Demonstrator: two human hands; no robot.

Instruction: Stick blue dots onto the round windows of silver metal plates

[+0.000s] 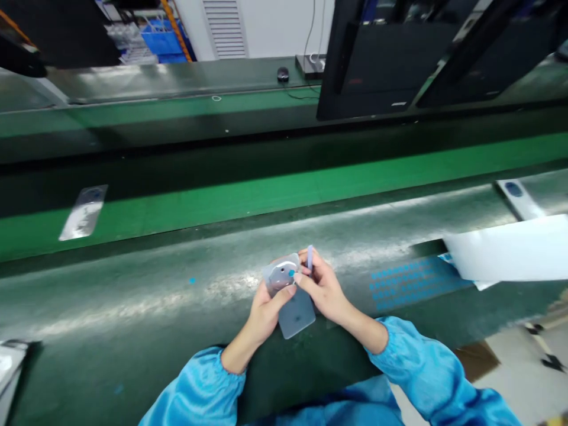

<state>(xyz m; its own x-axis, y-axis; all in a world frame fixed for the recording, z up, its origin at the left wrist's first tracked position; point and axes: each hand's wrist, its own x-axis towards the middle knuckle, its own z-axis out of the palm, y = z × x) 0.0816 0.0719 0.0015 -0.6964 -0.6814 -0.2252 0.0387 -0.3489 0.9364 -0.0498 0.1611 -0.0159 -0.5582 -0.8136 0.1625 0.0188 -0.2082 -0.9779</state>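
Note:
My left hand (265, 312) is closed around a grey phone back cover (296, 313), thumb pressed on its upper part near the round camera area, where a small blue dot sticker (291, 273) sits. My right hand (323, 287) pinches a thin pale blue strip (309, 257) held upright at the cover's top edge. Both hands hover just above the dark green work surface (177, 313), close to my body. Blue sleeves cover both forearms.
A sheet of several small blue stickers (410, 283) lies to the right, beside a white sheet (510, 248). A bagged cover (84, 212) rests on the green conveyor belt (310, 183) at left. Dark monitors (381, 59) stand behind the belt.

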